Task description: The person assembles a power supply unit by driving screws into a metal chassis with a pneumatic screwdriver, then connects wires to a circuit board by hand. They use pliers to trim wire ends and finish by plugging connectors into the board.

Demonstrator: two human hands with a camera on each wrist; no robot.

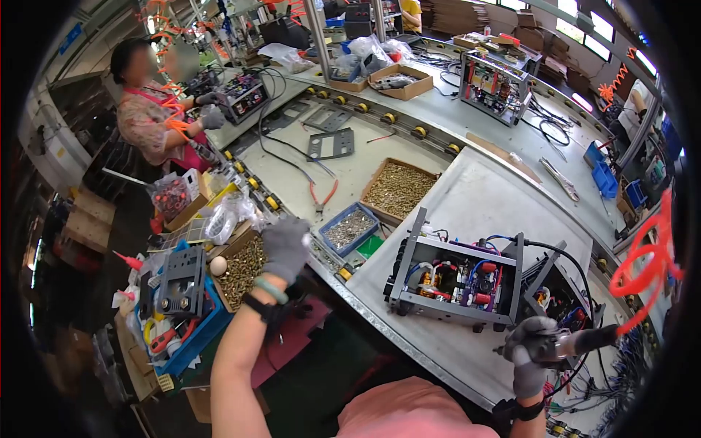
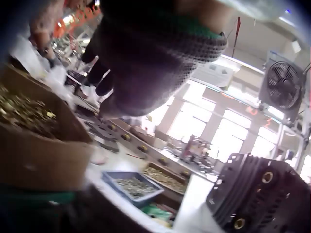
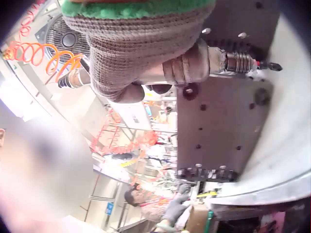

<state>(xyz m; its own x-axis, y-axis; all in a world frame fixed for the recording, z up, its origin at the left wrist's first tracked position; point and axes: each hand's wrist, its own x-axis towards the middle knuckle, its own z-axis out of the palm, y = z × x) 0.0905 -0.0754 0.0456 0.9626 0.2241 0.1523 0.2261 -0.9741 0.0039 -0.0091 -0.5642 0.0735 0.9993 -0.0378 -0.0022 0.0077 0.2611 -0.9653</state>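
My gloved left hand (image 1: 286,248) is raised at the right edge of a cardboard box of brassy screws (image 1: 244,271). Its fingers are loosely bent in the left wrist view, and nothing shows between them. My gloved right hand (image 1: 531,354) grips an air screwdriver (image 1: 569,346), its bit (image 3: 274,66) pointing left in the head view. An open-topped metal machine case (image 1: 504,315) with wiring and circuit boards inside lies on the worktop (image 1: 438,350), just beyond the right hand. A second case (image 1: 542,274) stands close behind it to the right.
A blue tray of small metal parts (image 1: 350,229) and another box of brassy screws (image 1: 400,188) stand mid-bench. Pliers (image 1: 321,201) lie nearby. A blue bin (image 1: 179,358) is at left. A red coiled hose (image 1: 646,263) hangs at right. Another person (image 1: 157,117) works across the line.
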